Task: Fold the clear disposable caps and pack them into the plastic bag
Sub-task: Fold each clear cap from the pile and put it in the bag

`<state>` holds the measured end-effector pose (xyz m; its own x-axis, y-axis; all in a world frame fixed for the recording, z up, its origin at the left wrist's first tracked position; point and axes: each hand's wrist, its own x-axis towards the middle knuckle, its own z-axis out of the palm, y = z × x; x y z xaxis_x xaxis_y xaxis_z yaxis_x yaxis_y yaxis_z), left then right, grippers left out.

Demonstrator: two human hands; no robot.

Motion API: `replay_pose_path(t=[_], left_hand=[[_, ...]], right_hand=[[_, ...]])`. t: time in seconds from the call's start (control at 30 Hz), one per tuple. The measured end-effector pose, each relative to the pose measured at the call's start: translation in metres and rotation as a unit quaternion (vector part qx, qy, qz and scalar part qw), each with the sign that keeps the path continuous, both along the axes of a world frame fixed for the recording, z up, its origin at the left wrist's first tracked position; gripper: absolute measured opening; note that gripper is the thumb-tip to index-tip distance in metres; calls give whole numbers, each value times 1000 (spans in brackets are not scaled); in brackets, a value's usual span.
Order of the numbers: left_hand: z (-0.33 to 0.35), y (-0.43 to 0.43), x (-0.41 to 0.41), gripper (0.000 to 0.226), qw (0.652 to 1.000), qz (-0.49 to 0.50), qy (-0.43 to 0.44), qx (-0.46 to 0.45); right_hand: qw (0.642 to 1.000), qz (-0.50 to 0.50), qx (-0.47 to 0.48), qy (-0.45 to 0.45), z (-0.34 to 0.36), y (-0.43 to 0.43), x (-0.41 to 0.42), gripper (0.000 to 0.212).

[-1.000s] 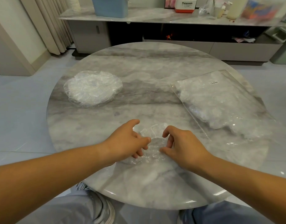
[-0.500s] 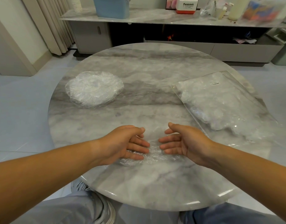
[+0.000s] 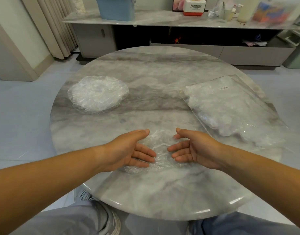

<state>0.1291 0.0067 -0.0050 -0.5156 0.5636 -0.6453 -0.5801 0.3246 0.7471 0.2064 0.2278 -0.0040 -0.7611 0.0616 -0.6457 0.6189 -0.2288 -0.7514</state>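
A crumpled clear disposable cap [image 3: 161, 146] lies flat on the round marble table [image 3: 145, 197] near its front edge. My left hand [image 3: 134, 151] rests on the cap's left side with straight fingers, palm turned inward. My right hand [image 3: 191, 150] touches the cap's right side, fingers straight and pointing left. A stack of unfolded clear caps [image 3: 98, 94] sits at the table's left. At the right lies a clear plastic bag [image 3: 230, 106] with a small white label, holding several packed caps.
Behind the table runs a low marble-topped cabinet [image 3: 162, 21] with a blue bin [image 3: 116, 7], a white and red box [image 3: 194, 7] and bottles. Curtains [image 3: 56, 26] hang at the back left. My knees show under the table's front edge.
One second ago both hands pinched the cap with curled fingers. Since then the fingers straightened and the hands spread slightly apart over the flattened cap.
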Motion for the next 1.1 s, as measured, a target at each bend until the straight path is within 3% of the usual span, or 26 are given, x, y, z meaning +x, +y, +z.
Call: replay_pose_path(t=[0.2, 0.3, 0.37, 0.43, 0.5, 0.57, 0.7, 0.83, 0.93, 1.03, 1.1], left_hand=[[0, -2, -1, 56, 999, 28, -19, 18], [1, -1, 2, 58, 1000, 17, 11, 7], [0, 0, 4, 60, 999, -6, 42, -7], [0, 1, 7, 60, 997, -32, 74, -22], [-1, 3, 9, 59, 993, -54, 99, -29], [0, 4, 10, 57, 990, -69, 118, -34], [0, 4, 11, 47, 988, -56, 142, -39], [-4, 2, 9, 30, 988, -3, 148, -42], [-5, 0, 6, 22, 975, 42, 209, -61], [-7, -6, -2, 31, 905, 13, 390, -171], [-6, -10, -5, 46, 858, -47, 453, -238]], right_hand=[[1000, 1, -9, 29, 4, 0, 7, 35], [993, 38, 101, 44, 12, -2, 12, 44], [956, 59, 268, 106, 14, -2, 16, 54], [881, 64, 416, 218, 14, -3, 19, 54], [792, 129, 498, 329, 9, -5, 24, 42], [721, 223, 534, 380, -2, -8, 28, 41], [706, 298, 523, 372, -15, -7, 36, 41], [616, 390, 564, 388, -30, -4, 44, 40], [600, 400, 575, 387, -34, -4, 46, 39], [588, 399, 586, 389, -35, -5, 45, 37], [576, 404, 597, 386, -35, -5, 45, 38]])
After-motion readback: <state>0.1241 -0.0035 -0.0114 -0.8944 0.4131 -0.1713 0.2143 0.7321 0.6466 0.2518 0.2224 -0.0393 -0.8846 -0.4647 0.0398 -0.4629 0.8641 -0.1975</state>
